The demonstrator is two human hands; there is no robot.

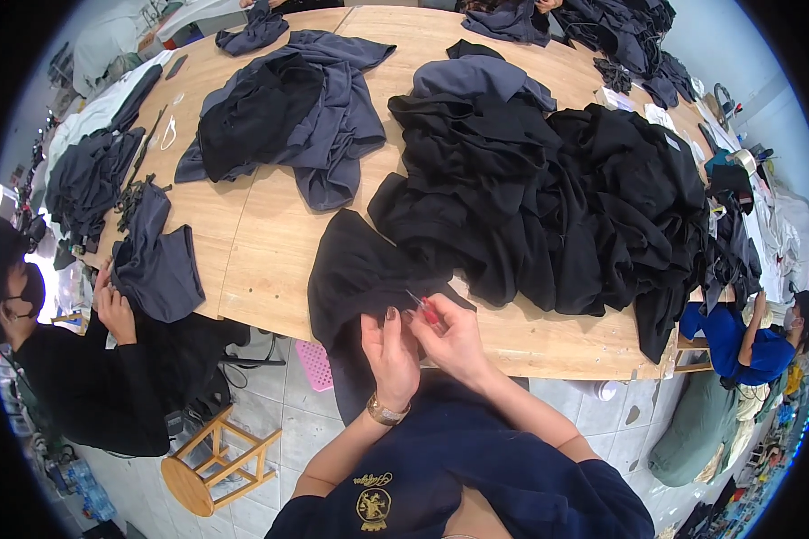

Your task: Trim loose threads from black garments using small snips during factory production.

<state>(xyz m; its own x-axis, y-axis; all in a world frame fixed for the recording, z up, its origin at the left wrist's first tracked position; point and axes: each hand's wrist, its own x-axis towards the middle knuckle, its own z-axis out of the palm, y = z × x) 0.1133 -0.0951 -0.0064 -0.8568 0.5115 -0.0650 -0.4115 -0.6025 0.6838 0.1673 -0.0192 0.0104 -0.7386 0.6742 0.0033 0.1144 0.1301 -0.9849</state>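
A small red-handled tool with a thin metal tip (430,313) is pinched in my right hand (452,340); whether it is a seam ripper or thread snips cannot be made out. Its tip points up and left over a black garment (355,260). That garment lies at the table's near edge and partly hangs over it. My left hand (391,359) is closed on the garment's edge, fingers upward, right beside my right hand. The fabric between the fingers is partly hidden.
Crumpled black garments (503,189) lie in a large heap beyond my hands. A grey and black pile (288,117) lies far left on the wooden table (270,242). One person (90,359) sits left handling grey cloth; another (746,341) sits right. A wooden stool (211,467) stands lower left.
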